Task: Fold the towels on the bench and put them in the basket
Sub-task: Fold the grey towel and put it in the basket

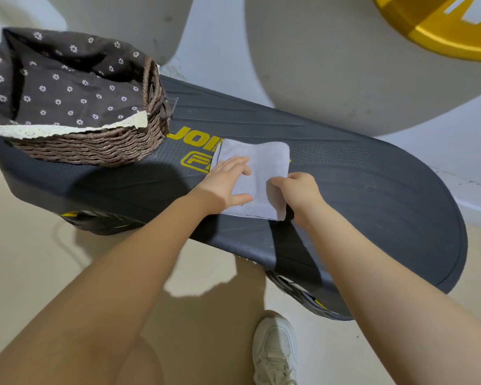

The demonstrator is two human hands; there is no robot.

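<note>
A small light grey towel (261, 165) lies folded into a rough rectangle on the dark grey bench (358, 190), over its yellow lettering. My left hand (225, 182) rests flat on the towel's left part, fingers spread. My right hand (297, 190) pinches the towel's right edge, which is lifted a little. A brown wicker basket (103, 143) with a dark flowered lining stands on the bench's left end, and I see no towel inside it.
The bench runs diagonally from upper left to lower right over a beige floor. A white sneaker (275, 348) stands on the floor near the bench's front edge. A grey and yellow curved shape (400, 51) fills the upper right.
</note>
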